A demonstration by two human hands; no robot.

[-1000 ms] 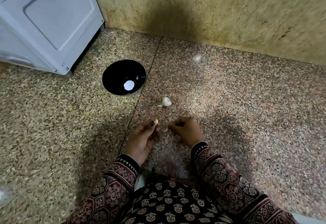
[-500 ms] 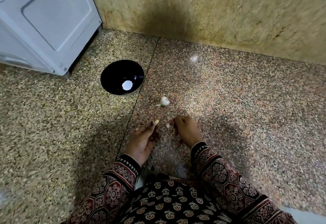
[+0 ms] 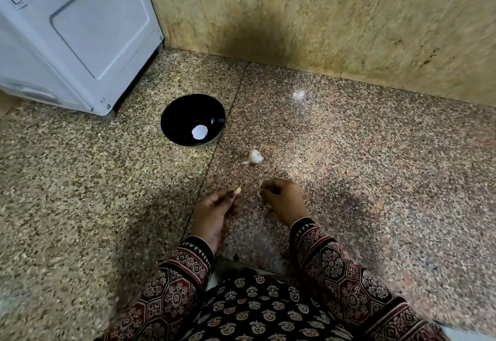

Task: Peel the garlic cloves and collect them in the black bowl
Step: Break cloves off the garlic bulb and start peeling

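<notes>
**Item 1, garlic clove (image 3: 237, 190).** Pale yellow and seemingly bare. The left hand (image 3: 214, 211) pinches it at the fingertips, on the near side of the black bowl (image 3: 171, 111) and well apart from it.

**Item 2, strip of skin (image 3: 259, 196).** It dangles from the right hand (image 3: 284, 201), whose fingers are curled round it, near and to the right of the bowl.

**Item 3, garlic piece (image 3: 254, 156).** Unpeeled, it lies on the floor (image 3: 375, 179) between the bowl and the hands.

**Item 4, white patch inside the bowl.** Clove or reflection: cannot tell.

**Change.** 1.0 s ago the 2 hands were almost together and no skin showed. 0.5 s ago a scrap appeared at the right fingertips. Now the hands have drawn apart and the strip hangs clear of the clove. The bowl and garlic piece are unmoved.

**Meaning.** This clove looks finished and is due to go into the bowl. The skin needs discarding, and item 3 remains to peel.
</notes>
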